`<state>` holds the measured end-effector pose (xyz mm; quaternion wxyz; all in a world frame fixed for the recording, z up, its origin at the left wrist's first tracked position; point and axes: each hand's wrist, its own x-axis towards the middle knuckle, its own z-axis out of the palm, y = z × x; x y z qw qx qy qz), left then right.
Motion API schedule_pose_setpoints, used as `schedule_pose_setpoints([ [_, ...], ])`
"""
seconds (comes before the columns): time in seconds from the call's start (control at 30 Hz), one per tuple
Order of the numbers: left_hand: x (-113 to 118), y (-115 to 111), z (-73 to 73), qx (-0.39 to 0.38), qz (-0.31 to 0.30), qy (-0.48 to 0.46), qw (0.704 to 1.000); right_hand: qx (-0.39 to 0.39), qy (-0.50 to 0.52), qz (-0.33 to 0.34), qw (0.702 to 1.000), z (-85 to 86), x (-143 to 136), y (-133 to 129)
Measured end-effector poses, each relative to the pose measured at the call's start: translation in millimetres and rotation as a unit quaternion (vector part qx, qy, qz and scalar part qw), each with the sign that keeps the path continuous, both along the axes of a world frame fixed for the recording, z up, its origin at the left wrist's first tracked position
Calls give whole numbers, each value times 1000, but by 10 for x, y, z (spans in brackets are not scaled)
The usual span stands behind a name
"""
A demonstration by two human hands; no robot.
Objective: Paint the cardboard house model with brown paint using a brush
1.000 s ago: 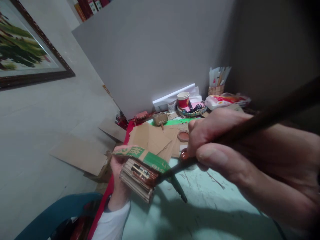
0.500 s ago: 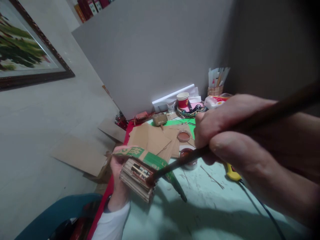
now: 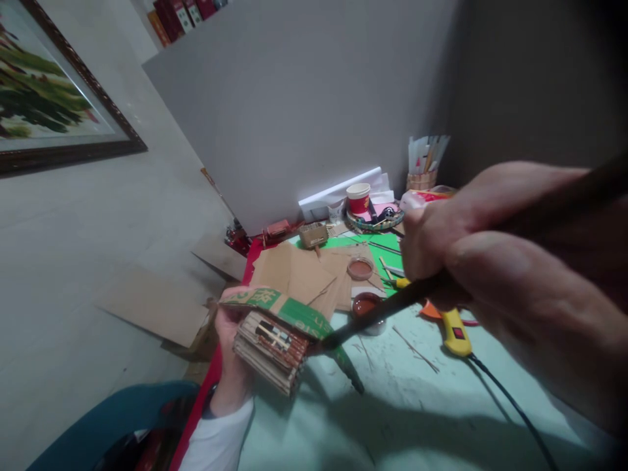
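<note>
My left hand (image 3: pixel 229 330) supports a small cardboard model house (image 3: pixel 272 356) from behind, its fingers mostly hidden. The model has ribbed walls of thin strips, partly coloured reddish brown around a small window, and a green-printed cardboard roof (image 3: pixel 287 311). Large and close to the camera, my right hand (image 3: pixel 500 248) pinches the dark handle of a paintbrush (image 3: pixel 383 312). The brush tip lies at the model's right edge, under the roof; whether it touches there I cannot tell. Behind the brush stands an open jar of brown paint (image 3: pixel 367 306), with a round lid (image 3: pixel 360 267) beyond it.
On the pale green table (image 3: pixel 402 405) lie flat cardboard pieces (image 3: pixel 294 271), thin twigs (image 3: pixel 416 350) and a yellow corded tool (image 3: pixel 456 332). Farther back are a red paper cup (image 3: pixel 358 198), a small cardboard model (image 3: pixel 313 234) and a brush holder (image 3: pixel 422 176). A grey panel (image 3: pixel 304 111) closes the back.
My right hand has drawn back to the right and slightly up. The brush tip has slid from the wall's painted face to its right edge. My left hand and the model barely shifted.
</note>
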<state>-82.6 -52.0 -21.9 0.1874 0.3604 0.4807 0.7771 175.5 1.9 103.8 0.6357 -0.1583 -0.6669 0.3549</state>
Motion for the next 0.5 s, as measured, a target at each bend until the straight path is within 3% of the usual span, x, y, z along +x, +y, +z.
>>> schedule_pose_setpoints([
  [0.2,-66,32,-32,14,12,0,1000,68,61,24,996,8,-8,69],
  [0.33,-102,-11,-41,44,53,57,996,12,75,-71,995,-29,15,181],
  [0.5,-63,-104,50,112,133,186,967,4,108,-122,987,-21,23,171],
])
